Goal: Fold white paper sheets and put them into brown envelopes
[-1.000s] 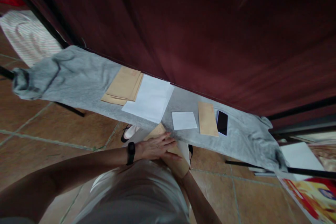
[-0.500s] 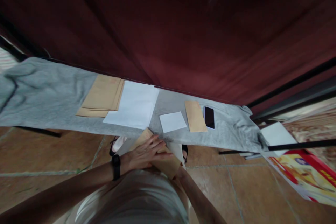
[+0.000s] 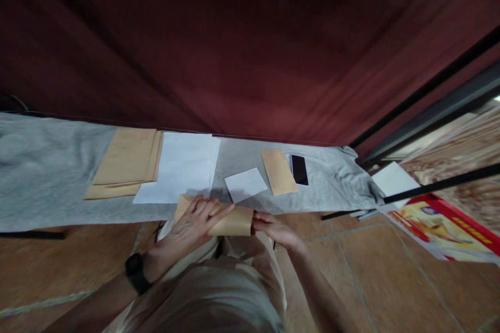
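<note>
I hold a brown envelope [image 3: 230,222] with both hands at the near edge of a narrow table under a grey cloth [image 3: 50,166]. My left hand [image 3: 193,221], a black band on its wrist, lies flat over the envelope's left part. My right hand [image 3: 275,229] grips its right end. On the cloth just beyond lie a small white folded sheet [image 3: 245,184], a single brown envelope [image 3: 278,171] and a black phone [image 3: 299,169].
A stack of brown envelopes [image 3: 125,164] and a stack of white paper [image 3: 182,166] lie on the left of the cloth. A dark red curtain [image 3: 234,41] hangs behind the table. White paper [image 3: 392,179] and a colourful box [image 3: 441,223] sit on the tiled floor at right.
The view has swung left and levelled. The envelope has come up from my lap to the table edge, and my right hand moved from beneath it to its right end.
</note>
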Motion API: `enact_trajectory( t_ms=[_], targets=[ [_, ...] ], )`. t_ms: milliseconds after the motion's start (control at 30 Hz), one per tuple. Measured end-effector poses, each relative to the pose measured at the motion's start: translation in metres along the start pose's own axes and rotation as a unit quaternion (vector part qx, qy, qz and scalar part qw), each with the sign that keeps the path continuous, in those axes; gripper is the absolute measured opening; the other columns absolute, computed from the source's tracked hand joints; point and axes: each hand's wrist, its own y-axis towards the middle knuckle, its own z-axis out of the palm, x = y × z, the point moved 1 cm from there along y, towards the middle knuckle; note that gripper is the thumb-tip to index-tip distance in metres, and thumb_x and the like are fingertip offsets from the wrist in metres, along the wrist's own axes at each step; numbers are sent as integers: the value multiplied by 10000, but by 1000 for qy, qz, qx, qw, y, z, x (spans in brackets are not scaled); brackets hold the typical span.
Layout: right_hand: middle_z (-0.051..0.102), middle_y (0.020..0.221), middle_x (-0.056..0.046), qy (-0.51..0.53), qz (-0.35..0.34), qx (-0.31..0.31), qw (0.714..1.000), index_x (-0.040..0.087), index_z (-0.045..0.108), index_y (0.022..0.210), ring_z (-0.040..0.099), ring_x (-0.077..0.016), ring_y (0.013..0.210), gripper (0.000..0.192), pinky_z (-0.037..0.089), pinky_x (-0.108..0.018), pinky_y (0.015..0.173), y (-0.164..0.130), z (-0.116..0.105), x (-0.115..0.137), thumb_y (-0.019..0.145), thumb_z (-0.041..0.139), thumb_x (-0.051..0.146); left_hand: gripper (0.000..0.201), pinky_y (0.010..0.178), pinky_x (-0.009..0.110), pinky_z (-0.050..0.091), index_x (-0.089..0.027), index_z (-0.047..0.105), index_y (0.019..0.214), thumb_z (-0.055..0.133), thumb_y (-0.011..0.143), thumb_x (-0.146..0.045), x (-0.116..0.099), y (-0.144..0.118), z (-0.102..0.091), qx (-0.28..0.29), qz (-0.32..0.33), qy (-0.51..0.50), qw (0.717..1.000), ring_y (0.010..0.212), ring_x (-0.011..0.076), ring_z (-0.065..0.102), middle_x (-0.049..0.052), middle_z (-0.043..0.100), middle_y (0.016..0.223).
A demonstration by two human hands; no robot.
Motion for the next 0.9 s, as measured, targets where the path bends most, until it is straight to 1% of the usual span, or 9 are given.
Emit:
enact_trajectory(
  t_ms=[67,100,167,233,300,467,600,733,900],
  targets=[
    [755,1011,-87,63,6,12,998,172,735,1032,719,-232,923,396,573,-364,861,6,-11,3,859,665,522,847,1179,530,301,-310,201,1621,581,878,-165,15,-2,-5,-15,-24,-1,1000,1351,323,483,115,543,1431],
    [749,1041,-97,75,0,-14,997,171,721,1067,717,-229,926,403,574,-359,850,11,-17,4,874,633,513,833,1159,525,330,-289,199,1623,574,886,-184,21,-4,-7,-22,-39,1,999,1322,326,502,123,554,1407],
    [734,1063,-100,30,-24,-123,992,181,686,1129,704,-220,927,390,576,-343,813,26,-28,5,908,557,475,826,1113,515,385,-245,189,1624,579,897,-252,33,-7,-7,-39,-69,7,997,1255,334,540,138,571,1363],
    [716,1074,-101,-90,-43,-239,966,183,651,1194,682,-219,959,371,564,-343,830,45,-36,4,923,508,391,834,1081,511,416,-217,182,1622,588,901,-324,40,-11,-4,-57,-100,14,993,1214,341,558,151,578,1336],
    [691,1136,-139,-179,-40,-299,936,151,624,1252,658,-246,1023,397,526,-390,933,64,-38,2,902,535,316,848,1069,504,427,-207,167,1620,592,901,-360,43,-15,1,-72,-124,20,989,1207,343,563,157,581,1316],
    [619,1290,-255,-398,-38,-322,858,50,519,1405,560,-346,1212,569,421,-458,1059,97,-23,-4,889,618,270,890,1056,483,441,-208,123,1623,601,886,-351,47,-23,10,-89,-155,30,983,1205,340,569,152,586,1295],
    [587,1344,-257,-478,13,-340,810,79,485,1444,539,-363,1228,664,410,-453,1040,108,-12,-5,859,701,307,927,1032,490,457,-194,131,1623,627,863,-383,52,-26,16,-79,-185,39,979,1178,353,583,156,595,1278],
    [601,1298,-243,-485,65,-343,802,82,534,1386,563,-355,1195,641,428,-427,995,115,-17,-4,837,732,347,976,1023,497,462,-187,127,1624,664,832,-377,56,-26,22,-75,-194,50,977,1173,367,580,160,596,1266],
    [650,1172,-212,-432,31,-350,831,105,649,1151,585,-341,1150,413,457,-397,951,119,-31,-5,786,760,265,950,1048,509,446,-180,153,1620,654,841,-390,56,-25,25,-93,-184,47,977,1178,363,583,168,602,1260]
  ],
)
